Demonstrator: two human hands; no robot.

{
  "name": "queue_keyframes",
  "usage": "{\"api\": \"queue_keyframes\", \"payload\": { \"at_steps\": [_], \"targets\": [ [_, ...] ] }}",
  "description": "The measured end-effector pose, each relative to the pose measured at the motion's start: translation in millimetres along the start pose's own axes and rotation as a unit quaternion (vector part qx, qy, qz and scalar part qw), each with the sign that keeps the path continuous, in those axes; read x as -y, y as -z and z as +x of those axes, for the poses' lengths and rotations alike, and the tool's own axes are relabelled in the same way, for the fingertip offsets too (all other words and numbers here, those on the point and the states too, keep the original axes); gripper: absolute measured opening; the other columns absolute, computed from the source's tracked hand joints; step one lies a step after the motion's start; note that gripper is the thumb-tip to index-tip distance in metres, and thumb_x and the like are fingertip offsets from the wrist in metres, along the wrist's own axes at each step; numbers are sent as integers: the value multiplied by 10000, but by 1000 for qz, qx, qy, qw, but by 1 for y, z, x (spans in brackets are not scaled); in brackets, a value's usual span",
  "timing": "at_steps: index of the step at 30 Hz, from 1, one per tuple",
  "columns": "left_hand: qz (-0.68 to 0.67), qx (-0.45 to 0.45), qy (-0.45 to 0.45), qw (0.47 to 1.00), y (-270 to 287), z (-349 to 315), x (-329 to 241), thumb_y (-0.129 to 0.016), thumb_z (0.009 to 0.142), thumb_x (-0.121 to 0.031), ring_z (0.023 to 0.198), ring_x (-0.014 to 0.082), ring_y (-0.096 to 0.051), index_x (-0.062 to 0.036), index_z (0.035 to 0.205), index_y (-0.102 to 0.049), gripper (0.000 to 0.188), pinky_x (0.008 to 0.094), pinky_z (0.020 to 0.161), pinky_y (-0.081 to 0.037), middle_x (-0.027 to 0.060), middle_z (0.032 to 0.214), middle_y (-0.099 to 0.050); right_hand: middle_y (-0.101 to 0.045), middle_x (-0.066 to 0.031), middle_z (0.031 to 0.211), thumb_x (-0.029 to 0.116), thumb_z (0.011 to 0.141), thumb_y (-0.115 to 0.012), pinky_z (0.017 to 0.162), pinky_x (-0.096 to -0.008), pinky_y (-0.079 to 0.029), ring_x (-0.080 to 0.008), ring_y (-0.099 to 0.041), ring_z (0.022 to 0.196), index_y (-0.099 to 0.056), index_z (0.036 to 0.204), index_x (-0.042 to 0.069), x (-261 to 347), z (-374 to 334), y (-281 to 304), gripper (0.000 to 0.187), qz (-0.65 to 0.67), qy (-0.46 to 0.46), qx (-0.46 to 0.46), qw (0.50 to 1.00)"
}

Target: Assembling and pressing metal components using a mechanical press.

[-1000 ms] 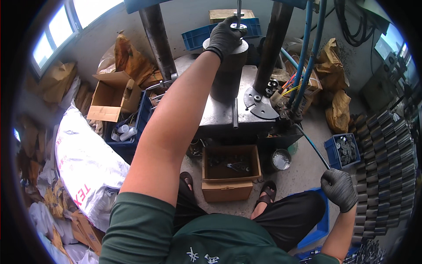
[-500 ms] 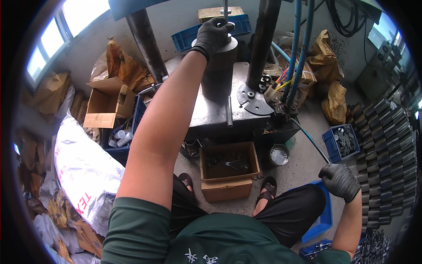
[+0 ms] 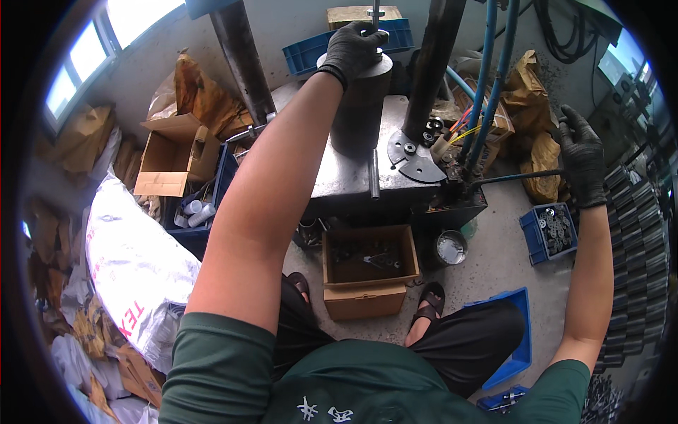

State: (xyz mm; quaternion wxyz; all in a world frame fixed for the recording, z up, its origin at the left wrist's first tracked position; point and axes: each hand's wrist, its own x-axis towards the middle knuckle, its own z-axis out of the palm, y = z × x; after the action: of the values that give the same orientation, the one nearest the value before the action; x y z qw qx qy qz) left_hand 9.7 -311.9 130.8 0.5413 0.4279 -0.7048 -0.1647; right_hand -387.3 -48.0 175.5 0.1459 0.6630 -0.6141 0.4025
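My left hand (image 3: 353, 51), in a dark grey glove, reaches to the top of a thick metal cylinder (image 3: 355, 116) on a steel machine table (image 3: 332, 173). Its fingers close round a small silver metal part (image 3: 383, 35), mostly hidden by the glove, beneath a thin upright rod (image 3: 376, 13). Off to the right my gloved right hand (image 3: 583, 159) is raised with its fingers stretched out and apart. Its palm edge is by the end of a long dark lever (image 3: 519, 176); whether they touch is unclear. A slotted metal disc (image 3: 418, 168) lies at the table's right side.
Two dark columns (image 3: 244, 63) flank the cylinder, and blue hoses (image 3: 487, 85) run down at right. Below stands a cardboard box (image 3: 364, 300) with tools. A blue bin of metal parts (image 3: 534, 240), stacked metal tubes (image 3: 635, 268) and a white sack (image 3: 134, 261) are around me.
My right hand has swung up and away from me, raising the lever from slanting down to nearly level, and its fingers have opened. My left hand stays on the cylinder's top.
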Motion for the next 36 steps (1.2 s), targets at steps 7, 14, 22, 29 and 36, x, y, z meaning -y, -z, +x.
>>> {"api": "queue_keyframes", "payload": {
  "at_steps": [7,14,22,29,36],
  "targets": [
    [22,5,21,1000,0,-5,-19,-811,848,-466,1014,269,-751,-65,1200,-747,537,367,956,-563,168,1048,-779,-749,-181,1103,71,937,-623,914,-385,-568,-292,-742,1005,-678,1303,61,-19,-57,26,370,-6,-8,135,991],
    [9,-5,30,1000,5,-6,-12,-825,835,-471,950,246,-765,-65,1184,-754,540,356,924,-588,151,1027,-784,-722,-226,970,114,845,-633,849,-438,-574,-399,-707,928,-739,1050,7,46,-176,53,254,-15,-20,471,882],
    [4,5,24,1000,2,0,1,-826,832,-485,964,240,-759,-81,1181,-756,539,351,941,-578,136,1011,-786,-721,-223,904,139,853,-635,810,-439,-576,-380,-720,876,-735,1000,0,50,-171,54,225,-31,-55,458,887],
    [2,17,44,999,3,-3,-10,-846,830,-460,944,219,-761,-85,1190,-752,528,345,921,-586,118,993,-788,-739,-212,970,110,883,-644,844,-407,-584,-357,-738,918,-724,1115,-7,38,-169,55,272,55,-83,364,926],
    [15,5,25,1000,7,-6,-13,-855,829,-447,916,199,-763,-81,1195,-752,528,333,894,-597,120,972,-787,-736,-229,962,121,881,-622,855,-426,-582,-386,-727,927,-731,1085,-12,43,-171,55,267,-36,-77,470,879]
  ]
}}
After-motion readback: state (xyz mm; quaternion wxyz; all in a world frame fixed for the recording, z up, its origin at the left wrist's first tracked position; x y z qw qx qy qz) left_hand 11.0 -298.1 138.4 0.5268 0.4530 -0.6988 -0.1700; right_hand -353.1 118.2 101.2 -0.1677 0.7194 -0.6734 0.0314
